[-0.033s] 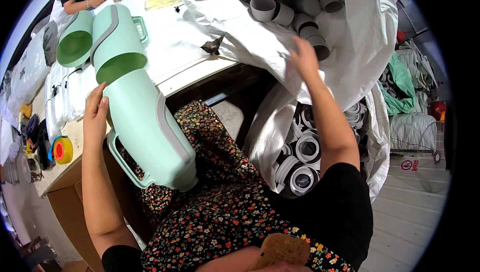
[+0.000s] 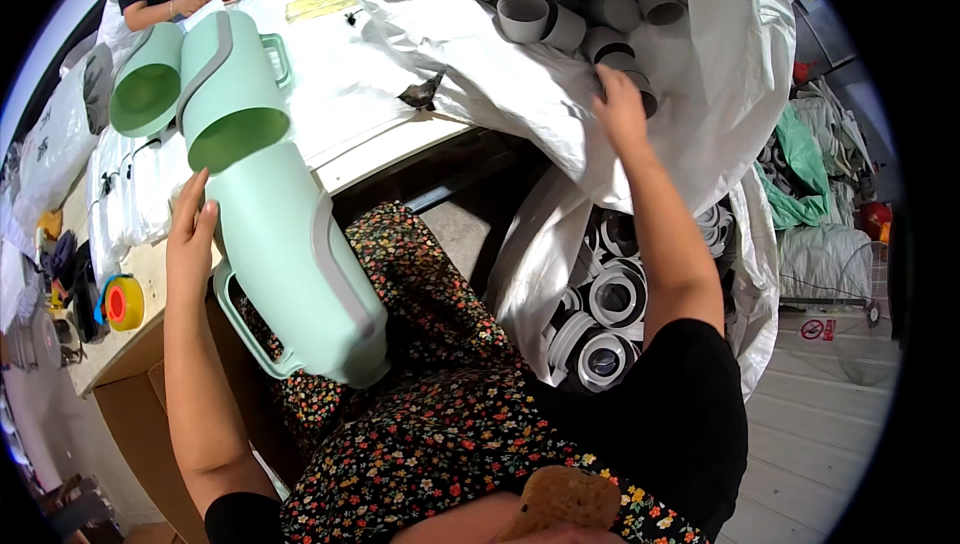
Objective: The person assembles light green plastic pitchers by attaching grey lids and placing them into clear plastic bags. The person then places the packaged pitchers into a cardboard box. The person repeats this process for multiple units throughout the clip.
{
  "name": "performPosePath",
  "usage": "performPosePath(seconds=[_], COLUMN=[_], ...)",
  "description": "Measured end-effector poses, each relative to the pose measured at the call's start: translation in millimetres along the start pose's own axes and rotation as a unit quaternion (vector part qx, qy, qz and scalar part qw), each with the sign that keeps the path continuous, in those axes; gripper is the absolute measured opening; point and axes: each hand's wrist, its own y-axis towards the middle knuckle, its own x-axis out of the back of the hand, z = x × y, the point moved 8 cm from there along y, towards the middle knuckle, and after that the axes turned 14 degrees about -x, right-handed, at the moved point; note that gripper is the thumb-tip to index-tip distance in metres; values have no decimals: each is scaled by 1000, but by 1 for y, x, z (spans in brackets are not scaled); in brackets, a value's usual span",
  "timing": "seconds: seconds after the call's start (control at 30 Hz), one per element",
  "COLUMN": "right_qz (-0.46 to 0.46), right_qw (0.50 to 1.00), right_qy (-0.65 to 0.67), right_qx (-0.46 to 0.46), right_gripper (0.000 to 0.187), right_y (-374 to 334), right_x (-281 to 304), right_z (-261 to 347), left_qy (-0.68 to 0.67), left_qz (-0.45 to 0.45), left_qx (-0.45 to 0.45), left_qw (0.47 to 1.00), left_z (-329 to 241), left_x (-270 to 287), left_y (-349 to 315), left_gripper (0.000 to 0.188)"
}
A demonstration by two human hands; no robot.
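Observation:
A mint-green jug body (image 2: 285,234) with a grey side strip and a loop handle lies tilted across my lap, its bottom toward me. Along its left side rests my left hand (image 2: 192,222), fingers stretched and nothing gripped. Its upper end meets the open mouth of a second mint-green jug body (image 2: 225,74) on the table; whether they touch I cannot tell. My right hand (image 2: 622,112) reaches to the white sack (image 2: 725,74), fingers apart beside the lowest grey ring-shaped cup (image 2: 645,94), which it partly hides. Several more grey cups (image 2: 523,16) lie heaped in that sack.
A third mint-green body (image 2: 145,84) stands at the table's far left. Below the sack, another white bag (image 2: 535,274) holds black-and-white round lids (image 2: 605,359). Tape rolls (image 2: 125,302) sit at the table's left edge (image 2: 95,369). Another person's arm (image 2: 155,14) shows far left.
My right hand has shifted slightly right and closer to the lowest grey cup. The left hand and the jug body on my lap have hardly moved.

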Motion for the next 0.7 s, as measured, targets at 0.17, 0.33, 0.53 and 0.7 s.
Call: performPosePath(seconds=[0.17, 0.33, 0.53, 0.7], right_qz=[61, 160, 246, 176], right_qw=[968, 943, 931, 983], right_qy=[-204, -167, -87, -47], right_qx=[-129, -239, -256, -1], right_gripper=[50, 40, 41, 56], right_y=[38, 36, 48, 16], right_x=[-36, -49, -46, -39], right_z=[-98, -91, -123, -84], left_qy=[-151, -230, -241, -277], left_qz=[-40, -91, -98, -80], left_qx=[193, 222, 330, 324], left_qw=[969, 943, 907, 901], left_z=[37, 4, 25, 39], left_x=[-14, -24, -28, -37], left_y=[-82, -127, -133, -136], left_gripper=[58, 62, 48, 24])
